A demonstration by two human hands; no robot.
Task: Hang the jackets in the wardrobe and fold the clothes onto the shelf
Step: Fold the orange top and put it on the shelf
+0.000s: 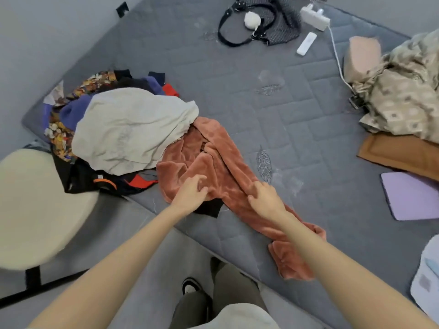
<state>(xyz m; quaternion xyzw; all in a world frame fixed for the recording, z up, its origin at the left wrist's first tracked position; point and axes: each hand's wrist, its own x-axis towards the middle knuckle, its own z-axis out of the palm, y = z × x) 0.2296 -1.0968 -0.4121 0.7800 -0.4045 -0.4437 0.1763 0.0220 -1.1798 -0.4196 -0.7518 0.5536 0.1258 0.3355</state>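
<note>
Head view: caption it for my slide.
On the grey mattress, the left hand and right hand grip a rust fleece garment beside a clothes heap.

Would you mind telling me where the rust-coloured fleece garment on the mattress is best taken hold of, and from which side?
Grip the rust fleece garment at its broad bunched middle, coming from the near mattress edge. Its far end seems tucked under the cream garment and the near end trails free, so a two-handed middle hold should lift it evenly.
</note>
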